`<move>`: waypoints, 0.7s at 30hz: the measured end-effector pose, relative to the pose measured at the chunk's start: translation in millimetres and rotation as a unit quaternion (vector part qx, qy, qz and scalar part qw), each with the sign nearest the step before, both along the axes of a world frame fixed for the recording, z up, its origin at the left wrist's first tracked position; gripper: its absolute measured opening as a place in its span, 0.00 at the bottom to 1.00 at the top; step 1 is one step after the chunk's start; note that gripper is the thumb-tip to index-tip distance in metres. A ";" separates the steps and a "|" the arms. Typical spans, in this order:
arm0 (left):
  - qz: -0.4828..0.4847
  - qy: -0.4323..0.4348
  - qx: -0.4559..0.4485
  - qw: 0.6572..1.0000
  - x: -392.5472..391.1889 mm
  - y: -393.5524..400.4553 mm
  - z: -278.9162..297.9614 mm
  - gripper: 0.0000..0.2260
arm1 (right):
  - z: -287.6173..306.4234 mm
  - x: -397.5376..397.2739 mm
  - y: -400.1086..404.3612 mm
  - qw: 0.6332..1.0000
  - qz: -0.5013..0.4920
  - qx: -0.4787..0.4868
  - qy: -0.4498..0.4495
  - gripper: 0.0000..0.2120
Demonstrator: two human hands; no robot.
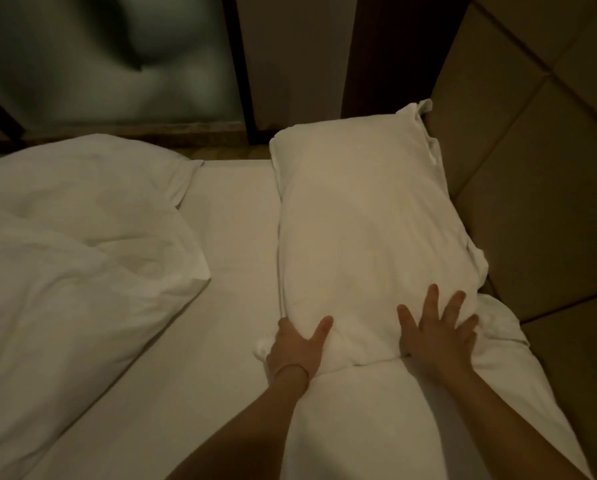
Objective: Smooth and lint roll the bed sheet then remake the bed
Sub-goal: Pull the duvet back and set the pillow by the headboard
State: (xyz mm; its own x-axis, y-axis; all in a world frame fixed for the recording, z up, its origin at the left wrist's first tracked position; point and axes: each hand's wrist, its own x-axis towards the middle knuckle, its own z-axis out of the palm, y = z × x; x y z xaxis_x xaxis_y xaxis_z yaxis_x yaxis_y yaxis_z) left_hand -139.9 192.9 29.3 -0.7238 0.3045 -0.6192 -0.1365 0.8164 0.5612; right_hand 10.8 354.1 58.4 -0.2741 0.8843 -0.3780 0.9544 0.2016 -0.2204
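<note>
1. I see my left hand (295, 344) cupped round the near left corner of the plump white fabric pillow (366, 230); its thumb lies on top, and its fingers are hidden at the pillow's side.
2. My right hand (435, 336) rests flat on the pillow's near end, fingers (430, 303) spread.
3. The pillow lies lengthwise beside the tan padded headboard (532, 168), atop the smooth white bed sheet (227, 237); a second white pillow (394, 420) touches its near end.
4. A rumpled white duvet (75, 244) lies heaped at left.
</note>
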 end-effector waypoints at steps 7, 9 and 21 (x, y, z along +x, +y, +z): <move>-0.043 0.020 -0.062 0.997 7.9 -46.7 -3.6 0.39 | -7.4 3.9 -78.8 0.993 0.108 0.026 -0.050 0.39; -0.067 0.048 -0.060 0.995 11.9 -61.9 -0.8 0.32 | -2.5 -2.7 -102.1 0.991 0.121 0.018 -0.049 0.40; -0.154 0.211 -0.047 0.964 -16.8 -204.8 57.4 0.19 | 59.9 -65.7 -248.0 0.946 0.319 -0.047 0.032 0.26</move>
